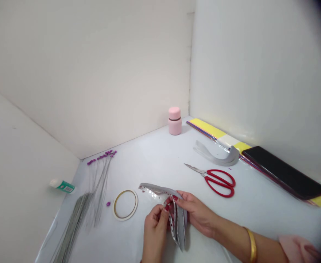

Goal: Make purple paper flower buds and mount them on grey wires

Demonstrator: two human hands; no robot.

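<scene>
Low in the centre, my left hand [156,226] pinches the edge of a bundle of grey strips [160,188] with patterned, shiny borders. My right hand [197,213] is closed around the same strips from the right side, its fingertips close to those of my left hand. The strips bend, one part reaching up and left, the rest hanging down between the hands. A roll of white tape [116,214] lies left of my left hand. Scissors with red handles [220,182] lie above my right hand.
Purple-tipped wires [101,179], a purple bead [108,204] and grey wires [74,226] lie left. A green-and-white tube [64,186] is beyond them. A pink bottle [174,126] stands at the back. Curved grey strips [215,159], a yellow pack [208,128] and a black phone [283,171] lie right.
</scene>
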